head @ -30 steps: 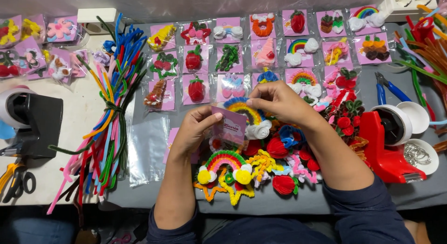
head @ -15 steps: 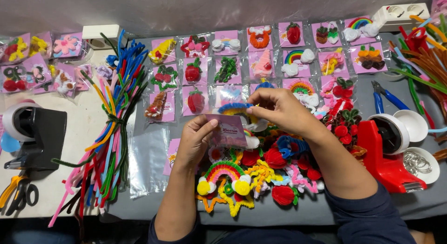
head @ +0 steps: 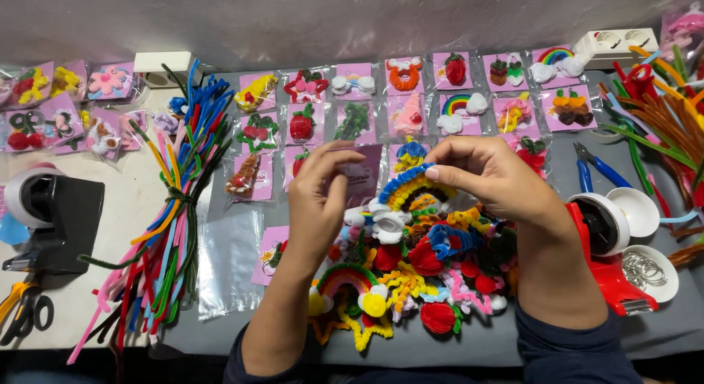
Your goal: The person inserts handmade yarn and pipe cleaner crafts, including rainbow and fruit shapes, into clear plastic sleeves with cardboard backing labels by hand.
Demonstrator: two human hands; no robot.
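At the centre of the frame, the left hand (head: 317, 200) pinches a pink backing card (head: 364, 180) while the right hand (head: 493, 180) pinches a pipe-cleaner rainbow charm (head: 411, 187) against it, fingertips pressed together. Just below lies a heap of pipe-cleaner charms (head: 411, 281); a bundle of coloured pipe cleaners (head: 172, 208) lies at left, rows of bagged charms (head: 411, 98) above.

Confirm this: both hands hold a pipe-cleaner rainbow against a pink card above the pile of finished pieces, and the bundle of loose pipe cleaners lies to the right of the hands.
Not quite. The head view shows the left hand and right hand holding the rainbow at the pink card above the pile, but the bundle of loose pipe cleaners lies to the left of the hands.
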